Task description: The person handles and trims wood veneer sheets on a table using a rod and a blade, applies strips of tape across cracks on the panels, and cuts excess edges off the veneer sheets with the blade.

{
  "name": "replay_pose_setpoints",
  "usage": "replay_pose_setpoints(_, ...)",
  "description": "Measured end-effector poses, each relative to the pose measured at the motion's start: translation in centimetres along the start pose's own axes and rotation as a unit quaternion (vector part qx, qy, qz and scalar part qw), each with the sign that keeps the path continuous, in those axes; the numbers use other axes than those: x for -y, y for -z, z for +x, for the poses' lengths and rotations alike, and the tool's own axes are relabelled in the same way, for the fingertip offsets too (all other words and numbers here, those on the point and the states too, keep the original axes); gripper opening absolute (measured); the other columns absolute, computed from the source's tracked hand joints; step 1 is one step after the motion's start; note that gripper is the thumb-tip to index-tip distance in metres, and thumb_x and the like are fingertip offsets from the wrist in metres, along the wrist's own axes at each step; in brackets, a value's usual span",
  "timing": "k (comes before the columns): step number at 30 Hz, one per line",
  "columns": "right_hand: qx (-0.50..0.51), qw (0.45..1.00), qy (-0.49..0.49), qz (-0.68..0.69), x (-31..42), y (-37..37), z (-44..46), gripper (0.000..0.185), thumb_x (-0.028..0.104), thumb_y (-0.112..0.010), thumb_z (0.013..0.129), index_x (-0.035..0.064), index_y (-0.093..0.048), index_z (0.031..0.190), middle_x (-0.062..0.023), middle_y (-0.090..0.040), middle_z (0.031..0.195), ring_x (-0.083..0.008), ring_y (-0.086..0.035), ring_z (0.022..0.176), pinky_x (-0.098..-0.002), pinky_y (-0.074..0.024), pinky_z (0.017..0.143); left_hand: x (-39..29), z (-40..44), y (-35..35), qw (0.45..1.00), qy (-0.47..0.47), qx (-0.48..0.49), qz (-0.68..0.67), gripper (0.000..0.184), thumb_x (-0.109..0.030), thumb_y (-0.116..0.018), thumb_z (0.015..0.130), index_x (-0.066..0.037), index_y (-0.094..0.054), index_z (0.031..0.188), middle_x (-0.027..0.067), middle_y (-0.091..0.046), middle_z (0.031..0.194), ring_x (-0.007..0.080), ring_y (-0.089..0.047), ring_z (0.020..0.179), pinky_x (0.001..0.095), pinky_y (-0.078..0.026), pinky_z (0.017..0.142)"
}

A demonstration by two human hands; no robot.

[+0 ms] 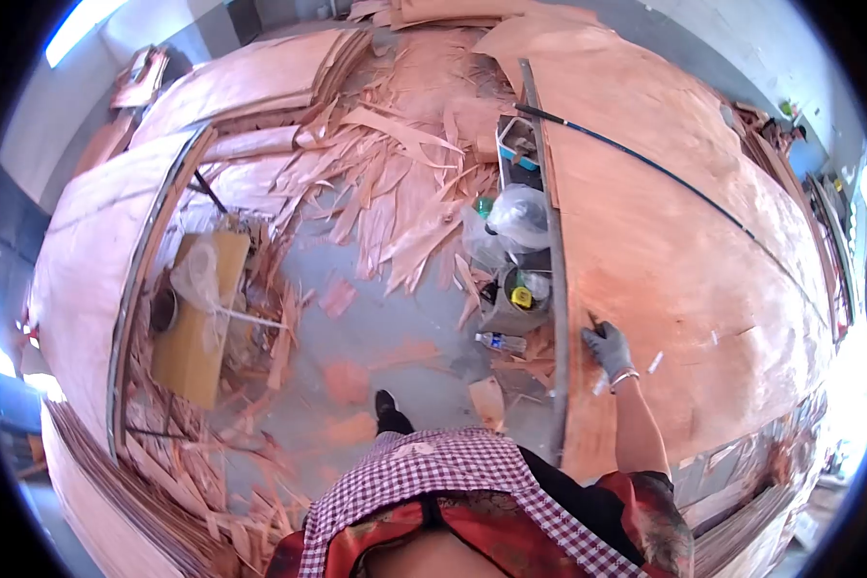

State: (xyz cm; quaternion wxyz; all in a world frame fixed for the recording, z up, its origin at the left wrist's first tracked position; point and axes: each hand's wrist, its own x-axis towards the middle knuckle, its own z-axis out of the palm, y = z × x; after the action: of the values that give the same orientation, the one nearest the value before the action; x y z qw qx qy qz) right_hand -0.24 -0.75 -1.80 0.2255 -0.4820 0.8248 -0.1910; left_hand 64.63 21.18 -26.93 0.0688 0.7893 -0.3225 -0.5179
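My right hand point(609, 353), in a grey glove, rests over the near left part of a large wood veneer sheet point(665, 270). Its fingers look closed around a small dark thing point(593, 319) that pokes out past them, too small to name. Beside the wrist, short pale strips point(656, 363) lie on the sheet. A long thin dark rod point(645, 149) crosses the same sheet farther away. My left hand is outside the picture.
Left stands another veneer-covered table point(106, 241), with a yellowish board point(197, 328) beside it. Torn veneer scraps point(405, 193) cover much of the floor. Along the right table's edge are a bin point(513, 303) with a yellow tape measure point(521, 297), plastic bags point(520, 217) and a bottle point(501, 342).
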Motion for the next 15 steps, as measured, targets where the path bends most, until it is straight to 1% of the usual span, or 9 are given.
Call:
replay_pose_setpoints(1,-0.001,0.997,-0.063,0.049,1.9,0.7,-1.0,0.038,0.040,-0.069,0.072,0.0037,-0.062,0.079,-0.0127,-0.062,0.068,-0.0272,-0.058,0.062,-0.0354,-0.0457,0.061,-1.4,2.8,1.9,0.999,-0.032,0.003,0.006,0.023,-0.019,-0.054,0.083,-0.002,-0.064,0.096,0.0072,-0.062,0.075,0.0187,-0.056,0.063,0.0332,-0.046,0.058)
replay_pose_setpoints(4,-0.031,0.988,-0.149,-0.014,1.1,-0.5,0.2,0.037,0.039,-0.072,0.070,0.0035,-0.061,0.075,-0.0101,-0.061,0.065,-0.0226,-0.058,0.059,-0.0345,-0.0460,0.058,-5.5,11.3,7.5,0.994,-0.080,-0.008,-0.071,0.023,-0.017,-0.056,0.082,-0.002,-0.063,0.098,0.0060,-0.061,0.074,0.0169,-0.055,0.059,0.0320,-0.046,0.054)
replay_pose_setpoints(5,-0.010,0.980,-0.185,0.075,3.3,0.5,-0.4,0.037,0.037,-0.073,0.068,0.0031,-0.060,0.072,-0.0074,-0.060,0.062,-0.0183,-0.057,0.055,-0.0336,-0.0449,0.053,-8.0,13.0,9.5,0.989,-0.078,-0.011,-0.123,0.023,-0.016,-0.056,0.081,-0.002,-0.063,0.098,0.0055,-0.061,0.073,0.0163,-0.055,0.057,0.0317,-0.046,0.053)
replay_pose_setpoints(7,-0.021,0.977,-0.200,0.063,2.5,-0.1,0.1,0.036,0.036,-0.074,0.068,0.0032,-0.060,0.071,-0.0057,-0.059,0.059,-0.0158,-0.055,0.052,-0.0323,-0.0435,0.050,-16.1,12.8,13.7,0.977,-0.066,-0.008,-0.201,0.020,-0.010,-0.057,0.080,-0.003,-0.065,0.097,0.0053,-0.062,0.069,0.0143,-0.054,0.053,0.0285,-0.043,0.049)
replay_pose_setpoints(10,-0.055,0.979,-0.191,0.055,0.1,-1.1,0.5,0.031,0.031,-0.076,0.067,0.0053,-0.059,0.067,-0.0024,-0.056,0.055,-0.0120,-0.051,0.047,-0.0292,-0.0406,0.044,-21.9,18.2,16.1,0.996,-0.061,0.045,0.043,0.019,-0.005,-0.055,0.080,-0.006,-0.067,0.094,0.0058,-0.063,0.072,0.0132,-0.054,0.054,0.0279,-0.044,0.048)
replay_pose_setpoints(11,-0.074,0.980,-0.178,0.048,-0.8,-1.5,0.7,0.027,0.026,-0.077,0.068,0.0066,-0.058,0.065,-0.0003,-0.053,0.053,-0.0094,-0.049,0.044,-0.0274,-0.0388,0.040,-25.0,19.3,16.5,0.948,-0.123,0.126,0.264,0.021,-0.006,-0.052,0.081,-0.010,-0.069,0.093,0.0102,-0.067,0.081,0.0191,-0.062,0.064,0.0319,-0.049,0.057)
replay_pose_setpoints(12,-0.078,0.974,-0.197,0.076,1.3,-0.9,0.1,0.027,0.026,-0.077,0.067,0.0066,-0.058,0.065,0.0000,-0.053,0.052,-0.0091,-0.049,0.044,-0.0273,-0.0392,0.040,-27.5,21.4,15.7,0.869,-0.245,0.155,0.400,0.022,-0.009,-0.052,0.081,-0.010,-0.069,0.094,0.0117,-0.067,0.085,0.0218,-0.063,0.071,0.0336,-0.049,0.062)
replay_pose_setpoints(14,-0.081,0.970,-0.214,0.082,2.1,-0.7,0.0,0.029,0.029,-0.077,0.066,0.0055,-0.060,0.065,-0.0021,-0.055,0.053,-0.0106,-0.050,0.046,-0.0292,-0.0408,0.044,-31.0,25.9,13.8,0.615,-0.450,0.183,0.621,0.024,-0.013,-0.051,0.081,-0.009,-0.069,0.096,0.0147,-0.067,0.094,0.0272,-0.065,0.085,0.0371,-0.050,0.073)
replay_pose_setpoints(15,-0.079,0.971,-0.216,0.059,0.6,-1.2,0.3,0.032,0.033,-0.077,0.065,0.0045,-0.062,0.067,-0.0046,-0.056,0.054,-0.0123,-0.051,0.048,-0.0311,-0.0420,0.047,-33.5,26.9,12.2,0.684,-0.400,0.185,0.581,0.025,-0.016,-0.051,0.080,-0.009,-0.068,0.097,0.0153,-0.065,0.098,0.0288,-0.063,0.090,0.0384,-0.049,0.078)
